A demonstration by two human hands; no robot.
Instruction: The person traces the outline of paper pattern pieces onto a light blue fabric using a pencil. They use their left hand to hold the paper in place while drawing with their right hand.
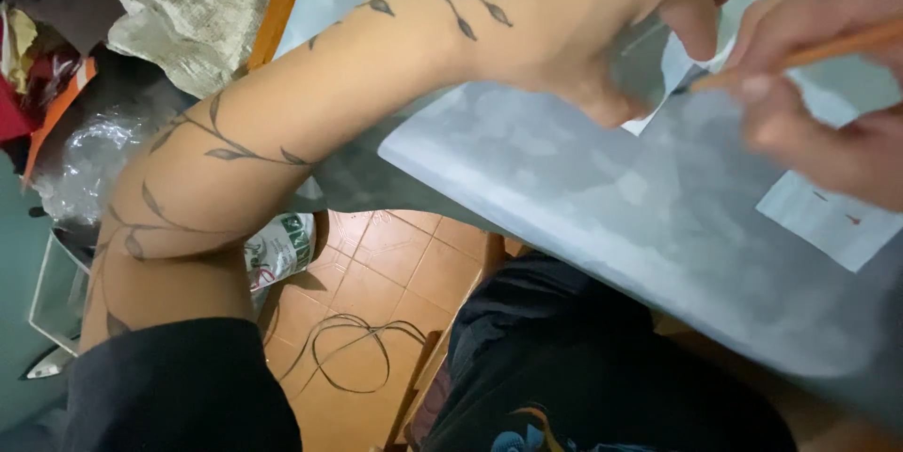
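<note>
Left hand (602,29): your fingers press a paper slip (673,62) on the grey sheet (602,217).
Right hand (828,85): your fingers pinch a pencil (818,49).

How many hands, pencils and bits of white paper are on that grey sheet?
Hands: 2, left hand and right hand
Pencils: 1, orange pencil
White paper pieces: 2, one and another
Total: 5

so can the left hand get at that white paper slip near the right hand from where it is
Probably yes. The left hand already rests on the grey sheet at the edge of one white paper slip, and the other slip lies just past it. Only the right hand, holding an orange pencil, sits between them.
</note>
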